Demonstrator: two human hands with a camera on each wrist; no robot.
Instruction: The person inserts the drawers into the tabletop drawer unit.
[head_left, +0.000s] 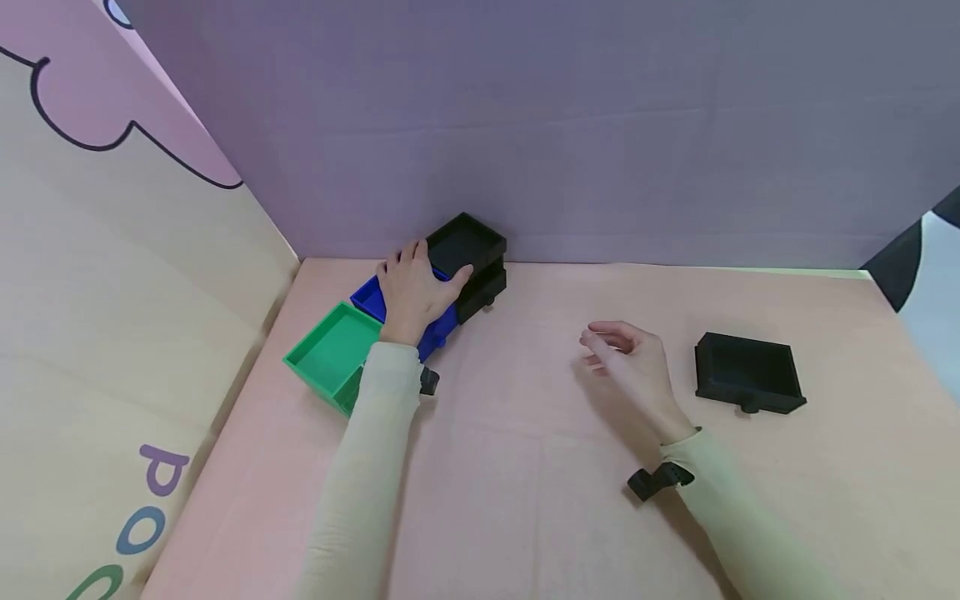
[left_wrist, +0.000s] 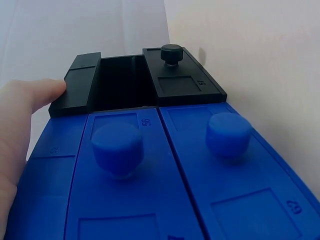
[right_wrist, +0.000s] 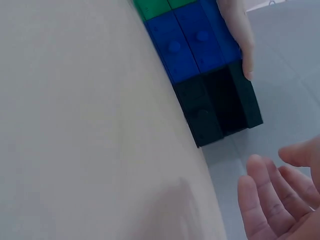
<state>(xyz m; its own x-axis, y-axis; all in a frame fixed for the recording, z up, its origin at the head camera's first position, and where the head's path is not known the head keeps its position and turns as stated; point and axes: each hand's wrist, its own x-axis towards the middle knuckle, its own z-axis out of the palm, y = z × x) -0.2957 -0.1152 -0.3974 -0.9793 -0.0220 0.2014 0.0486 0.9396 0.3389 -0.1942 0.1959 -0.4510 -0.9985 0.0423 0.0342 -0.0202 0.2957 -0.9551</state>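
Note:
A row of small drawer units stands at the back left: black (head_left: 467, 242), blue (head_left: 369, 297) and green (head_left: 332, 346). My left hand (head_left: 415, 292) rests over the blue unit with fingers spread, and its thumb touches the black unit's edge. In the left wrist view the blue unit shows two closed drawers with round knobs (left_wrist: 117, 147). Beside them the black unit has one knobbed drawer (left_wrist: 185, 82) in place and one hollow slot (left_wrist: 125, 82). My right hand (head_left: 628, 362) hovers over the table, fingers loosely bent, holding nothing. A loose black drawer (head_left: 748, 371) lies to its right.
Pink cloth (head_left: 540, 500) covers the table. A grey-purple panel (head_left: 570, 133) rises right behind the black unit, and a pale printed panel (head_left: 135, 317) borders the left side. Dark wrist cameras (head_left: 660, 479) are strapped to the forearms.

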